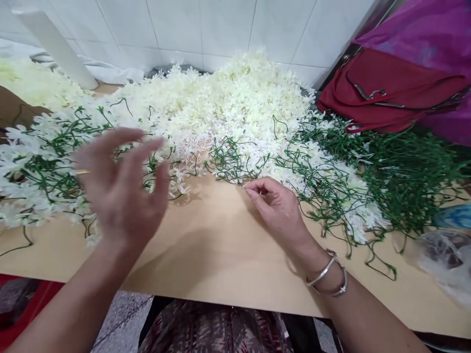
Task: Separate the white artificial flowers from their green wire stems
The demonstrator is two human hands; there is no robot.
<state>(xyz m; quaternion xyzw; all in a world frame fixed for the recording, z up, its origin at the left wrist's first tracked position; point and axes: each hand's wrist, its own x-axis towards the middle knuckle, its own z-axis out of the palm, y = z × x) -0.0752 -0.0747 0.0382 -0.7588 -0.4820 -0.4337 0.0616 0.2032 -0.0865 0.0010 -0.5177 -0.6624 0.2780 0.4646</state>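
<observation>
My left hand (123, 189) hovers above the wooden board (221, 245), blurred by motion, its fingers spread apart with nothing in them. My right hand (275, 203) rests on the board with its fingers curled in a pinch at the edge of the pile of white artificial flowers (239, 103); what it pinches is too small to make out. Two silver bangles (329, 274) sit on the right wrist. Green stems with flowers fitted (40, 162) lie by the left hand. More green stems (327, 181) spread to the right of the right hand.
A heap of bare green stems (408, 176) lies at the right. Behind it sits a red bag (382, 93) under purple cloth (430, 34). A clear plastic bag (445, 255) lies at the right edge. A white post (55, 46) leans on the tiled wall.
</observation>
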